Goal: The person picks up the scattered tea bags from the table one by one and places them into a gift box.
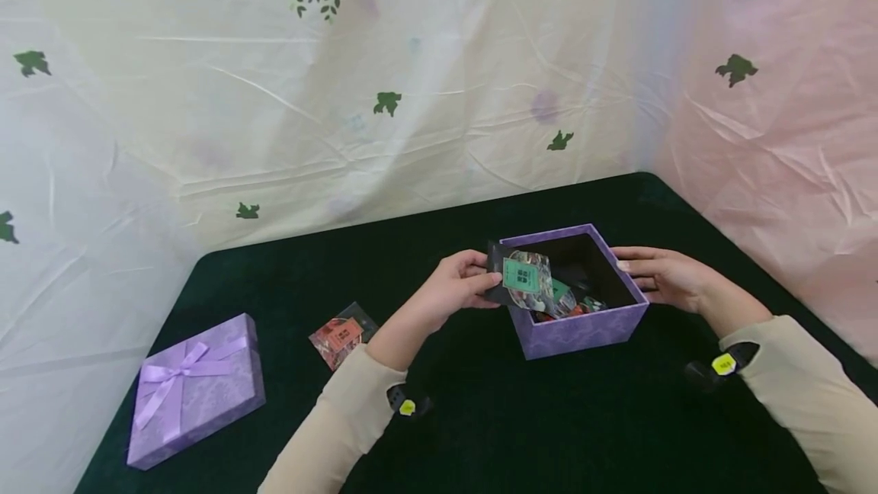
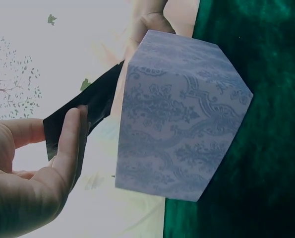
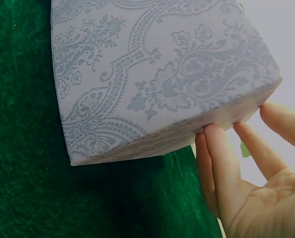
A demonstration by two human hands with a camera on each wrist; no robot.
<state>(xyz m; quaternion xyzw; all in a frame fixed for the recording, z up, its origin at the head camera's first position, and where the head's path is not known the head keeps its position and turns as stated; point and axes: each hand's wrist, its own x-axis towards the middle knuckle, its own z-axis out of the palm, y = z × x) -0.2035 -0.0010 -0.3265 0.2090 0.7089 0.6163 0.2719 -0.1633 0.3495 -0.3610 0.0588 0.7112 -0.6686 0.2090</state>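
Note:
My left hand [image 1: 456, 284] pinches a flat packet [image 1: 528, 280] with a green label and a printed front, held over the left rim of an open purple box [image 1: 583, 334]. In the left wrist view the packet's back [image 2: 95, 101] is plain black, between the thumb and fingers. Inside the box lie more packets [image 1: 565, 303], partly hidden by the held one. My right hand [image 1: 665, 277] touches the box's right side. The right wrist view shows its fairly straight fingers [image 3: 221, 153] against the patterned outer wall [image 3: 152, 74].
A purple lid [image 1: 195, 387] with a ribbon bow lies at the left of the dark green table [image 1: 480, 418]. Between it and the box is a packet [image 1: 343, 335] with a red-orange label, beside my left forearm. Patterned cloth [image 1: 439, 136] hangs behind the table.

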